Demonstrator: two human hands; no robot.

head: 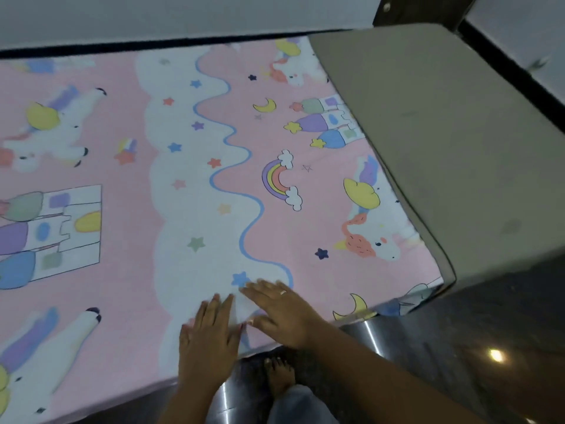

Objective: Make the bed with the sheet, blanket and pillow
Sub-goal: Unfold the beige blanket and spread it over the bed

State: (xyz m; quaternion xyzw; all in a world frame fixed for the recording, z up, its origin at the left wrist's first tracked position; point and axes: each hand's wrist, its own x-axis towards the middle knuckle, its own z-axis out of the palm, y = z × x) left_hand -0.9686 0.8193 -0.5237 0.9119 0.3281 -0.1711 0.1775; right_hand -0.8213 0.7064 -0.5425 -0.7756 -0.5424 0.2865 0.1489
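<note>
The sheet (214, 179) is spread over the bed. Both hands, left (208, 338) and right (281, 313), are laid flat, grasping nothing, at its near edge, apparently to smooth creases.

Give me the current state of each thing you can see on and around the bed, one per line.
sheet: spread flat over the mattress, near edge at the bedside
left hand: open, fingers straight, pressing flat on the sheet
right hand: open, flat on the sheet beside the left hand
headboard: bare, padded, at the sheet's right end
blanket, pillow: not in view
</note>
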